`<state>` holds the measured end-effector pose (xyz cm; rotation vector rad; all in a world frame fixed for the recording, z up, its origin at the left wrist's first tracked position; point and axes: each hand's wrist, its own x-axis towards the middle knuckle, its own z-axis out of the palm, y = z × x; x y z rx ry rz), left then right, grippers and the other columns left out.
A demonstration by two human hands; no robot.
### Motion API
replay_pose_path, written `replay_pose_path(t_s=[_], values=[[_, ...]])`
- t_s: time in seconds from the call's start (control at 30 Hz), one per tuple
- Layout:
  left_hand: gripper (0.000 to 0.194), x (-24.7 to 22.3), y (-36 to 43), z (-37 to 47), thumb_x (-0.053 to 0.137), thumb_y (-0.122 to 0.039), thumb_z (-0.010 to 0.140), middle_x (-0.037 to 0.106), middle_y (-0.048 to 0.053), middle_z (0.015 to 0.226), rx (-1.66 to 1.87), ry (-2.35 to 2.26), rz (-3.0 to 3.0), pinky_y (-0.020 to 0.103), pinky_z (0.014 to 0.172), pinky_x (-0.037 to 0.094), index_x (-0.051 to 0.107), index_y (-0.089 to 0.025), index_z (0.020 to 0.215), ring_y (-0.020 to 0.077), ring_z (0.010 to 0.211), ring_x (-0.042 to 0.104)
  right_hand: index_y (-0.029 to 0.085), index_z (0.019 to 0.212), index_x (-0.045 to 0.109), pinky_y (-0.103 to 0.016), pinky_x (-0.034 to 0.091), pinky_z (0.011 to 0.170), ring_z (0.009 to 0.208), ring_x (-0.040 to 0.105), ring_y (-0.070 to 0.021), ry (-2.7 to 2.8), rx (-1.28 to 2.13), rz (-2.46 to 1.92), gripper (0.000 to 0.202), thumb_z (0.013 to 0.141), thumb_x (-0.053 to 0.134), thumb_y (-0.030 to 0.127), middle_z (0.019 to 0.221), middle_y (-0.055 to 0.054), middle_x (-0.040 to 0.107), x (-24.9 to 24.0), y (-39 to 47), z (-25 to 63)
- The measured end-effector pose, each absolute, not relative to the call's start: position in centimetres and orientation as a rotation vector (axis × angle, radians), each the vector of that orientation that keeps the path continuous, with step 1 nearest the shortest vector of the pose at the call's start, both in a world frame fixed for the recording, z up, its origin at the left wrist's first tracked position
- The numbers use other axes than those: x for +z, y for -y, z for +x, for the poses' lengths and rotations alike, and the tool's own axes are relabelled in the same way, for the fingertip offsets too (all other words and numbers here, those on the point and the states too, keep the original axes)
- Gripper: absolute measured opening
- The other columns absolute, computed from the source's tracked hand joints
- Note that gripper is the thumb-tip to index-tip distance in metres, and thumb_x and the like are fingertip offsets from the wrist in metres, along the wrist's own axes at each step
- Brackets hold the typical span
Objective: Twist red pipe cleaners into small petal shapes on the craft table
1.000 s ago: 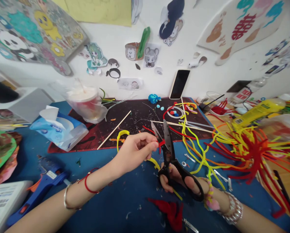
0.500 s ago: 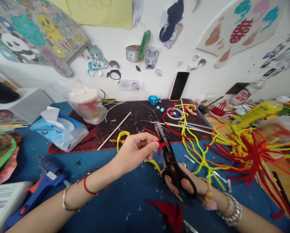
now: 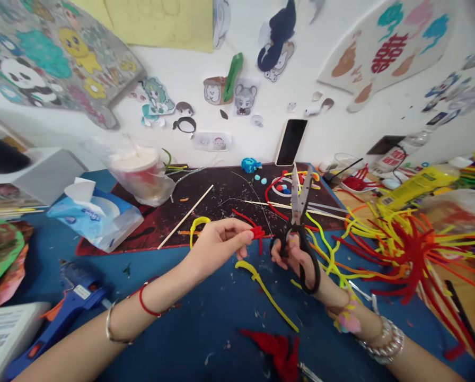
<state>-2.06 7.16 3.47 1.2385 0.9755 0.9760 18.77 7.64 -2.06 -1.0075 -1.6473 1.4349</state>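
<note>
Near the front edge of the dark mat (image 3: 233,184), the left hand (image 3: 221,241) is pinching a red pipe cleaner (image 3: 258,232); the right hand (image 3: 299,258) is curling fingers through scissors (image 3: 296,207).

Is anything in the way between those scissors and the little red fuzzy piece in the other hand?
Nothing visible stands between the scissors in the right hand and the red fuzzy piece pinched in the left hand; dark mat shows behind the gap.
</note>
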Motion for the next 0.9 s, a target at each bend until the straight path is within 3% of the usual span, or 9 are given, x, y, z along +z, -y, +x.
replay_pose_path(t_s=[0.07, 0.2, 0.27, 0.37, 0.47, 0.57, 0.67, 0.77, 0.9], values=[[0.018, 3.2, -7.2, -2.0, 0.060, -0.028, 0.074, 0.056, -0.002, 0.057, 0.956, -0.984, 1.227, 0.020, 0.054, 0.044, 0.058, -0.014, 0.084, 0.0071, 0.051, 0.052, 0.019, 0.088, 0.044, -0.027, 0.039, 0.055, 0.060, 0.044, -0.0130, 1.617, 1.280, -1.222, 0.032, 0.079, 0.043, 0.050, 0.074, -0.001, 0.047, -2.0, -8.6, 19.3], [0.022, 2.6, -7.2, -1.8, 0.061, -0.029, 0.072, 0.059, 0.000, 0.061, 0.900, -0.989, 1.235, 0.023, 0.056, 0.046, 0.062, -0.013, 0.088, 0.0091, 0.055, 0.054, 0.016, 0.098, 0.050, -0.028, 0.045, 0.061, 0.070, 0.050, -0.0160, 1.709, 1.001, -1.457, 0.044, 0.066, 0.064, 0.043, 0.081, -0.004, 0.052, -1.9, -9.8, 20.7], [0.024, 2.5, -7.2, -1.8, 0.062, -0.028, 0.071, 0.060, 0.001, 0.063, 0.885, -1.009, 1.225, 0.023, 0.056, 0.046, 0.063, -0.013, 0.090, 0.0093, 0.056, 0.055, 0.015, 0.104, 0.051, -0.029, 0.047, 0.057, 0.064, 0.052, -0.0153, 1.783, 0.940, -1.519, 0.048, 0.067, 0.064, 0.043, 0.085, -0.006, 0.056, -2.4, -10.2, 21.2], [0.026, 2.6, -7.2, -1.7, 0.062, -0.026, 0.071, 0.060, 0.000, 0.058, 0.877, -1.035, 1.202, 0.022, 0.054, 0.046, 0.062, -0.012, 0.093, 0.0088, 0.052, 0.055, 0.013, 0.118, 0.045, -0.031, 0.048, 0.052, 0.060, 0.054, -0.0148, 1.896, 0.723, -1.561, 0.055, 0.073, 0.058, 0.043, 0.107, -0.014, 0.053, -3.5, -10.2, 21.5], [0.026, 2.7, -7.1, -1.5, 0.063, -0.027, 0.070, 0.060, 0.000, 0.057, 0.864, -1.025, 1.194, 0.021, 0.049, 0.046, 0.060, -0.011, 0.090, 0.0082, 0.047, 0.055, 0.014, 0.124, 0.041, -0.037, 0.050, 0.067, 0.085, 0.056, -0.0231, 1.996, 0.410, -1.436, 0.052, 0.079, 0.053, 0.037, 0.121, -0.017, 0.045, -3.7, -9.8, 21.1], [0.026, 2.4, -7.0, -1.2, 0.063, -0.029, 0.070, 0.062, 0.002, 0.064, 0.850, -0.989, 1.201, 0.022, 0.049, 0.048, 0.059, -0.010, 0.087, 0.0088, 0.048, 0.057, 0.018, 0.127, 0.040, -0.043, 0.045, 0.082, 0.103, 0.049, -0.0258, 2.058, 0.203, -1.258, 0.045, 0.084, 0.046, 0.030, 0.119, -0.014, 0.048, -2.7, -8.6, 20.4], [0.025, 1.6, -6.8, -0.9, 0.062, -0.031, 0.071, 0.062, 0.002, 0.062, 0.824, -0.964, 1.213, 0.023, 0.050, 0.050, 0.059, -0.010, 0.084, 0.0097, 0.049, 0.058, 0.019, 0.130, 0.035, -0.042, 0.042, 0.086, 0.105, 0.049, -0.0243, 2.157, 0.173, -1.100, 0.046, 0.085, 0.043, 0.025, 0.115, -0.012, 0.050, -1.7, -7.3, 19.7], [0.023, 1.0, -6.5, -0.6, 0.062, -0.032, 0.071, 0.061, 0.001, 0.057, 0.778, -0.947, 1.205, 0.022, 0.047, 0.049, 0.057, -0.011, 0.078, 0.0095, 0.046, 0.057, 0.018, 0.125, 0.043, -0.040, 0.043, 0.080, 0.093, 0.052, -0.0231, 2.284, 0.134, -0.987, 0.042, 0.084, 0.047, 0.026, 0.102, -0.011, 0.057, -1.6, -6.4, 19.2], [0.022, 0.8, -6.2, -0.3, 0.063, -0.031, 0.071, 0.060, 0.000, 0.053, 0.762, -0.939, 1.180, 0.021, 0.046, 0.049, 0.055, -0.011, 0.075, 0.0088, 0.044, 0.057, 0.016, 0.101, 0.059, -0.034, 0.041, 0.066, 0.073, 0.051, -0.0191, 2.378, 0.157, -0.941, 0.022, 0.084, 0.048, 0.026, 0.078, -0.007, 0.059, -2.0, -6.2, 18.8]])
